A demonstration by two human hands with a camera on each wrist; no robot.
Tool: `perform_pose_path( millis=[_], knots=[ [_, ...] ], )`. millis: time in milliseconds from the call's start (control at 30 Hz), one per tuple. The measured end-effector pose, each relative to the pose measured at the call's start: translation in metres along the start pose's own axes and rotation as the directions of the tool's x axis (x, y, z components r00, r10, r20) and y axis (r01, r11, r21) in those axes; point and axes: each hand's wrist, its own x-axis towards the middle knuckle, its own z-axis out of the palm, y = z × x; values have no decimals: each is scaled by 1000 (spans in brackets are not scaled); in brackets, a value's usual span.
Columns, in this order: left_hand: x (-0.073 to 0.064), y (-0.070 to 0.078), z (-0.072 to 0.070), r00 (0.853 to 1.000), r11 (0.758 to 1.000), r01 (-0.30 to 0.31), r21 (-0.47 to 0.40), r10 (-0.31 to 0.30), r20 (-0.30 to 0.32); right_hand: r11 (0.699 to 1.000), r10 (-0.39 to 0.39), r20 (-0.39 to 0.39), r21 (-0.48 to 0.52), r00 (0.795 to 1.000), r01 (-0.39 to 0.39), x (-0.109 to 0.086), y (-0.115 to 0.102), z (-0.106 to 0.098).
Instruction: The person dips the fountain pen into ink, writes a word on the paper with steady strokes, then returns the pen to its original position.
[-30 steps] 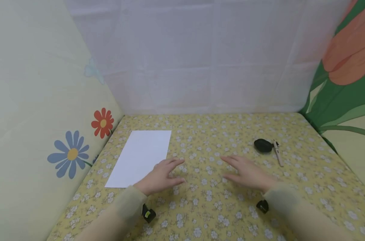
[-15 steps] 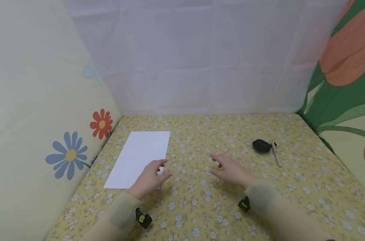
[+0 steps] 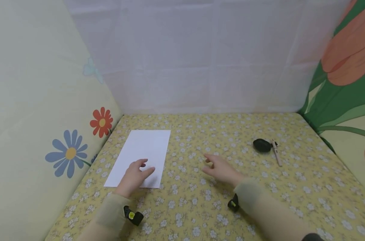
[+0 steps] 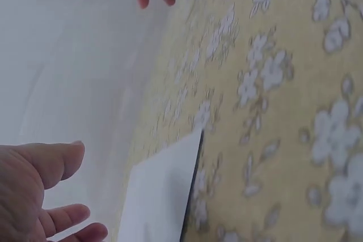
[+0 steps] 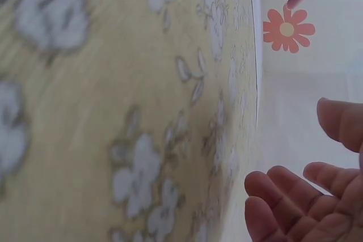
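Note:
A white sheet of paper [image 3: 149, 144] lies flat on the left of the flowered tablecloth. My left hand [image 3: 133, 175] is over its near part, thumb apart from loosely bent fingers, holding nothing. In the left wrist view the paper [image 4: 161, 191] shows beyond that hand's fingers [image 4: 68, 216]. To the right of the paper, my right hand [image 3: 221, 170] hovers above the cloth with relaxed fingers and an empty palm. The right wrist view shows its fingers [image 5: 283, 196] spread away from the thumb.
At the right back lie a black rounded object [image 3: 262, 145] and, beside it, a slim pale pen-like object [image 3: 277, 154]. The yellow flowered cloth [image 3: 200, 134] covers the table. A white sheet hangs behind, and printed panels stand at both sides.
Both hands have shifted left. The left hand has come from the paper's right edge to over the paper, and the right hand has drawn farther from the black object.

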Motion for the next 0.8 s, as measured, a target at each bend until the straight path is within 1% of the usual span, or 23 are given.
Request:
perform_pose_path(
  millis=[167, 300, 400, 500, 633, 800],
  knots=[
    [1, -15, -10, 998, 998, 65, -2, -65, -24, 999, 33, 9, 7, 999, -33, 6, -4, 7],
    [2, -29, -19, 992, 993, 115, 16, -114, -50, 997, 57, 28, 43, 998, -58, 12, -9, 12],
    [3, -38, -27, 984, 985, 171, 37, -168, -63, 994, 60, 45, 88, 997, -64, 17, -15, 17],
    [3, -46, -33, 971, 972, 231, 49, -227, -74, 986, 74, 66, 146, 995, -83, 22, -22, 23],
    [1, -57, -40, 953, 954, 292, 65, -284, -107, 961, 100, 113, 246, 989, -125, 31, -32, 33],
    [-2, -68, -46, 943, 941, 321, 107, -307, -132, 908, 98, 173, 388, 980, -159, 41, -47, 48]
  ],
)
